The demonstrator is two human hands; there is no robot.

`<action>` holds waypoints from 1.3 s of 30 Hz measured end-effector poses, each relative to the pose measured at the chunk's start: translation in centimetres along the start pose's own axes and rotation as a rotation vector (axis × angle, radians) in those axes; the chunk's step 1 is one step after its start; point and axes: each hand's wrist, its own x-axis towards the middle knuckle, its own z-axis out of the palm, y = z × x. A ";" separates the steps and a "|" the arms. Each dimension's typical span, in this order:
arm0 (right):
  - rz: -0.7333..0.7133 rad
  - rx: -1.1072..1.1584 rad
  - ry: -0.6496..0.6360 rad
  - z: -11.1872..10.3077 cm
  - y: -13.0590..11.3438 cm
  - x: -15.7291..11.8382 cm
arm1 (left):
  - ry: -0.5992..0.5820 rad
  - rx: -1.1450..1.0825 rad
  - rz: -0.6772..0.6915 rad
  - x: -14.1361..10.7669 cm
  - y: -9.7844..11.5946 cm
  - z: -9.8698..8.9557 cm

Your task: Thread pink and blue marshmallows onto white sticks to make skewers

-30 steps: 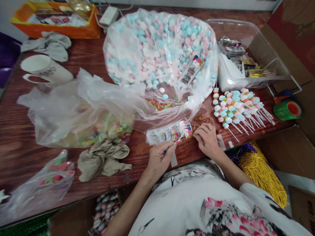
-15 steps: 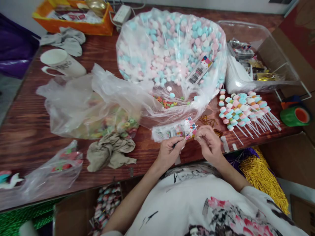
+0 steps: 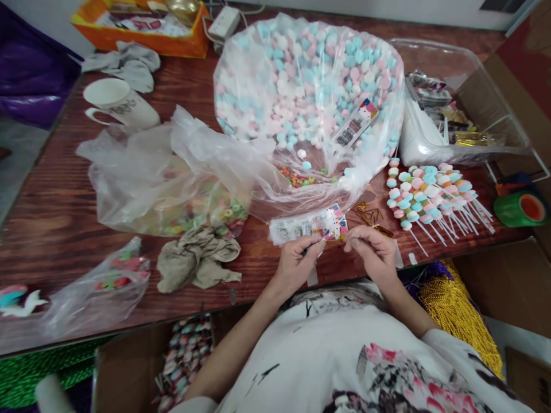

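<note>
"So, what does my head view give us?"

"Fingertip work beside the big clear bag [image 3: 310,74]. The left hand [image 3: 299,261] has thumb and fingers pinched on a small pale piece [image 3: 326,237]; the right hand [image 3: 373,252] has its fingertips nearly together, and I can't tell whether they hold anything."

"And the printed packets [image 3: 301,225]?"

"Lying flat at the bag's near edge, by both hands. With pieces this small, I judge the next move calls for a light, precise pinch."

"Containers?"

"The bag bulges with pastel sweets [image 3: 284,86]. Left of it, a limp bag [image 3: 129,172] holds colourful rings [image 3: 230,213]; farther left stands a mug [image 3: 138,112], contents unclear. To its right, a clear tub [image 3: 482,150] holds wrapped items [image 3: 430,94]."
</note>
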 end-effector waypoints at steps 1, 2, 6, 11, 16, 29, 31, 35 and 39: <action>-0.031 -0.074 0.063 -0.7 0.3 0.2 | 0.020 -0.001 -0.016 0.0 -0.1 -0.3; -0.072 -0.178 0.109 -1.4 0.6 0.3 | 0.034 -0.008 -0.038 -0.1 -0.2 -0.6; -0.187 -0.711 0.011 -3.1 1.8 0.1 | 0.055 -0.062 -0.116 -0.2 -0.4 -1.4; -0.182 -1.116 -0.231 -1.3 2.9 -0.9 | 0.029 -0.023 -0.059 -0.3 -0.1 -0.8; -0.197 -1.243 -0.329 0.2 3.7 -0.1 | 0.004 0.025 -0.022 -0.4 0.1 -0.5; -0.225 -0.339 -0.137 1.8 0.1 -0.6 | -0.041 -0.003 -0.006 -0.3 0.2 0.0; -0.291 -0.450 -0.187 2.8 0.7 -0.5 | -0.052 -0.041 -0.025 -0.3 0.5 0.1; -0.269 -0.611 -0.246 3.2 2.4 -0.8 | -0.034 -0.099 -0.137 -0.9 0.8 -0.3; -0.213 -0.495 -0.241 3.0 3.1 -1.1 | -0.076 -0.132 -0.204 -1.4 0.9 -0.6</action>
